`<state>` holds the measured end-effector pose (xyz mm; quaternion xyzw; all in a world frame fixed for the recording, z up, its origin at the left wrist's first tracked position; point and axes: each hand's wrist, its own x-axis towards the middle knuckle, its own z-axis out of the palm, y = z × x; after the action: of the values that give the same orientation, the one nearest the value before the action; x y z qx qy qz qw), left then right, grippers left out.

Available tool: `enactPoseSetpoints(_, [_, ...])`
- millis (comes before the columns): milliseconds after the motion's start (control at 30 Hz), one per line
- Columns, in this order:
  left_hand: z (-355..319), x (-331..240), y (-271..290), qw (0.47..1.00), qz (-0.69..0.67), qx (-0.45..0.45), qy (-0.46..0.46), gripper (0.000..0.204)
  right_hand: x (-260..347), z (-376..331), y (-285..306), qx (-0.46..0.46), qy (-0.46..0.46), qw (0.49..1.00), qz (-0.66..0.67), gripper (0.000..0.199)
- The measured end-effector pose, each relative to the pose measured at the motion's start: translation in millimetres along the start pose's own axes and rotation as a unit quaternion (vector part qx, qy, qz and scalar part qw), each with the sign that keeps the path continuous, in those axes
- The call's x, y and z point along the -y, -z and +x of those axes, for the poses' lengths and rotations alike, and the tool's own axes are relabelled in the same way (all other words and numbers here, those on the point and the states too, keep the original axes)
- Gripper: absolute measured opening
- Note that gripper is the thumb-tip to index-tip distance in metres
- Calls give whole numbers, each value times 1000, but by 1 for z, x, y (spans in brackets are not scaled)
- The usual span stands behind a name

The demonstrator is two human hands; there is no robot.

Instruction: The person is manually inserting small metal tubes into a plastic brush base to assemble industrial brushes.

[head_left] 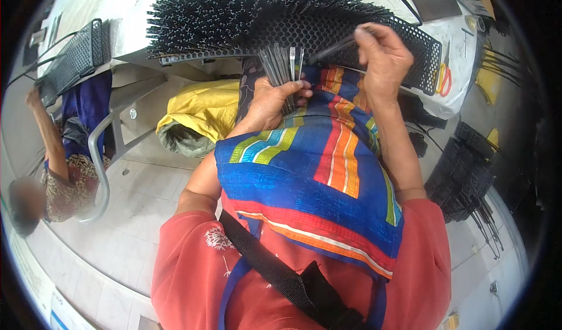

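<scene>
My left hand (274, 99) is closed around a bundle of thin dark sticks (270, 64), a couple of them with pale ends, held upright over my lap. Between the fingertips of my right hand (383, 64), raised to the right, is a thin dark stick (338, 47) slanting down to the left; whether it is one or more is too blurred to tell. Just beyond both hands stretches a long black perforated rack (425, 55). Short black rods (199, 23) stand densely in its left and middle holes, while holes show bare toward the right.
Orange-handled scissors (445, 79) lie on the white table right of the rack. A yellow sack (202, 107) sits left of my lap. Another person (70, 178) works at a second perforated rack (79, 55) on the left. Dark bundles (459, 172) lie at the right.
</scene>
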<state>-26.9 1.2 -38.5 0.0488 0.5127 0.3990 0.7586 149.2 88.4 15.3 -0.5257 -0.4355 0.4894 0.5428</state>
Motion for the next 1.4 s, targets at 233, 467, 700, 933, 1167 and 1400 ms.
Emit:
enactPoseSetpoints(233, [-3, -4, -7, 999, -14, 40, 26, 14, -3, 28, -10, -22, 167, 985, -21, 12])
enactPoseSetpoints(467, [-4, -4, -8, 1000, -11, 18, 4, 10, -13, 33, -10, -14, 236, 961, -145, 11])
enactPoseSetpoints(700, [-1, -5, -7, 1000, 3, 18, 20, 11, -1, 31, -26, 22, 256, 922, -289, 15])
enactPoseSetpoints(933, [1, -3, -4, 999, 0, 33, 29, 12, -2, 41, -33, 69, 398, 850, -338, 19])
enactPoseSetpoints(1167, [1, -5, -3, 998, -13, 48, 36, 13, -14, 6, -12, 114, 113, 944, -288, 15])
enactPoseSetpoints(1400, [-2, -9, -7, 996, -35, 68, 43, 15, -31, -17, -12, 151, -153, 968, -131, 7])
